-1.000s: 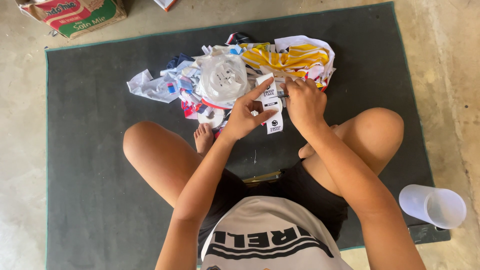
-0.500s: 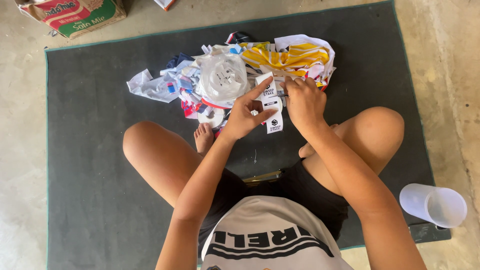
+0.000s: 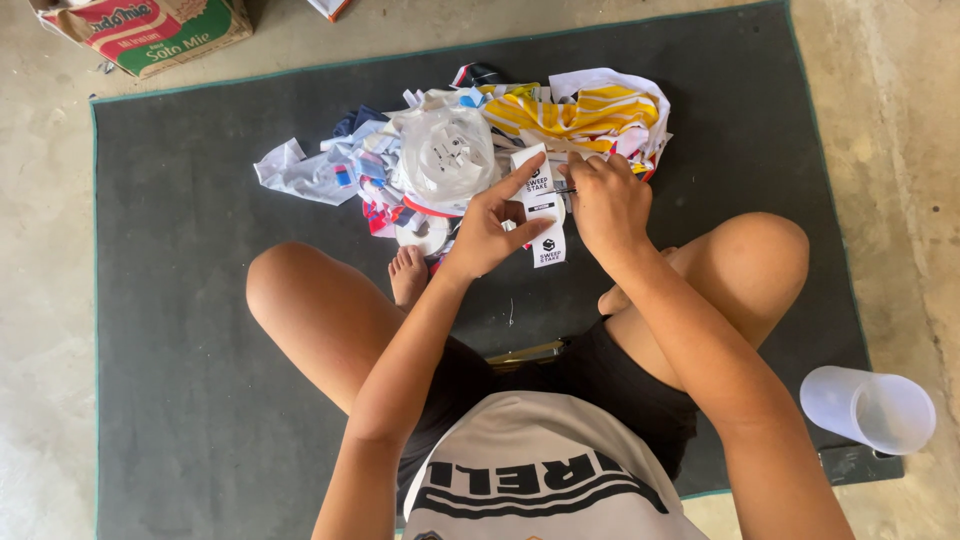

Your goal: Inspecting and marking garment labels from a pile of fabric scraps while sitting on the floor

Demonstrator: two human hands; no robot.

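I sit cross-legged on a dark mat point(image 3: 180, 250). My left hand point(image 3: 487, 228) pinches a strip of white labels with black print point(image 3: 545, 210), holding it upright. My right hand point(image 3: 605, 200) is closed against the strip's right edge; what it grips there is hidden by the fingers. Just beyond my hands lies a heap of fabric scraps point(image 3: 400, 170), white, blue, red and yellow-striped point(image 3: 585, 110), with a crumpled clear plastic bag point(image 3: 447, 150) on top.
A clear plastic cup point(image 3: 868, 407) lies on its side at the mat's right front corner. A cardboard box point(image 3: 145, 30) stands on the concrete floor beyond the mat at the top left. My knees flank the work area.
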